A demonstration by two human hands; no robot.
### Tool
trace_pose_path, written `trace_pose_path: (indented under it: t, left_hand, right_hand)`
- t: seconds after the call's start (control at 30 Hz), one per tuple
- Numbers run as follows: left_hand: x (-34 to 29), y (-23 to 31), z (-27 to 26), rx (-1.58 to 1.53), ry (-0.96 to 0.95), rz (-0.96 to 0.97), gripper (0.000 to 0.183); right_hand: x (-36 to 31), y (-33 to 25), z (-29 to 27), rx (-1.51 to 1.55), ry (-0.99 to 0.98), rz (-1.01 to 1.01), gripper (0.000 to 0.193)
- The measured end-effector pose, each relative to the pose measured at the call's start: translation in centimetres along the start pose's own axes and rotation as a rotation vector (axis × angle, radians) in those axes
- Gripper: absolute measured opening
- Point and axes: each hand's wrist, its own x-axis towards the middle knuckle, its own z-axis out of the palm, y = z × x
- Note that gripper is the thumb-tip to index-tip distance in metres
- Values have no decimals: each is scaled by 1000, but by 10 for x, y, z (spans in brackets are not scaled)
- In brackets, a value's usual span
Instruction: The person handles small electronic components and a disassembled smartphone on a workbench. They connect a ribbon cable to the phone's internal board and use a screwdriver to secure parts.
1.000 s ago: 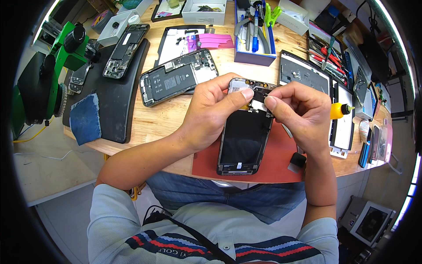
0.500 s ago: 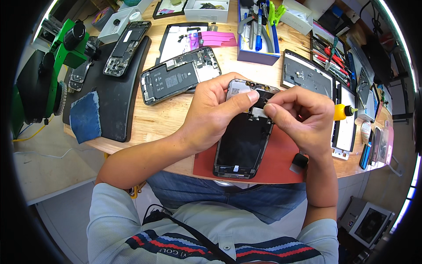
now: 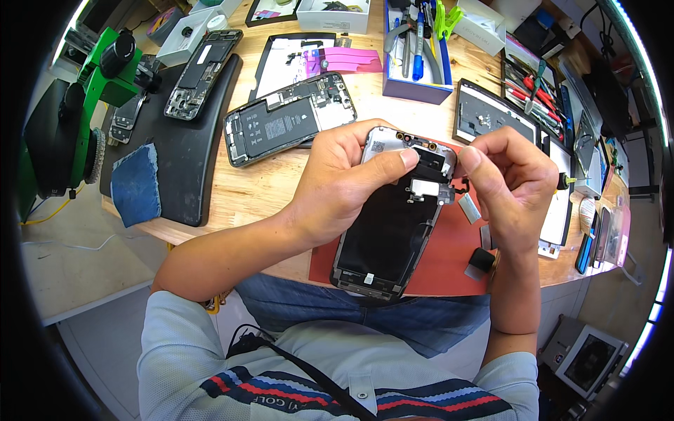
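A black phone screen assembly (image 3: 390, 228) lies back side up over a red mat (image 3: 449, 263) near the table's front edge. My left hand (image 3: 344, 182) grips its upper left corner, thumb pressed on the top end. My right hand (image 3: 509, 182) pinches the small black part at the assembly's top right edge between thumb and forefinger. Small loose pieces (image 3: 481, 259) lie on the mat beside the screen.
An opened phone body (image 3: 288, 126) lies on the wooden table behind my hands. A black mat (image 3: 179, 161) at the left carries another phone frame (image 3: 203, 74) and a blue cloth (image 3: 137, 184). A blue tool box (image 3: 414, 74) stands at the back, a green fixture (image 3: 98, 84) far left.
The screen assembly has tilted and shifted slightly left and nearer to me. My right fingers have closed in on its top right edge.
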Motion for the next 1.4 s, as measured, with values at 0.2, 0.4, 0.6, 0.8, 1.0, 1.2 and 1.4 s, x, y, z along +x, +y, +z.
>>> trace_pose_path:
  t: [0.2, 0.4, 0.6, 0.8, 1.0, 1.2, 1.4]
  left_hand:
    - [-1, 0, -3, 12, -29, 0, 15]
    - [-2, 1, -1, 43, -38, 55, 15]
    - [-2, -6, -2, 114, -5, 115, 14]
    - [-4, -6, -2, 132, -18, 109, 13]
    - [-4, -7, -1, 131, -16, 110, 12]
    - [0, -4, -2, 115, -24, 69, 15]
    - [2, -10, -3, 108, -26, 82, 13]
  right_hand:
    - [3, 4, 0, 17, 28, -1, 7]
    - [3, 1, 2, 67, -26, 41, 8]
    - [4, -1, 1, 86, -58, 34, 9]
    - [4, -1, 1, 87, -71, 21, 10]
    - [2, 1, 3, 77, -52, 26, 9]
    - [7, 9, 0, -32, 38, -8, 11]
    - [29, 22, -15, 65, 146, -57, 11]
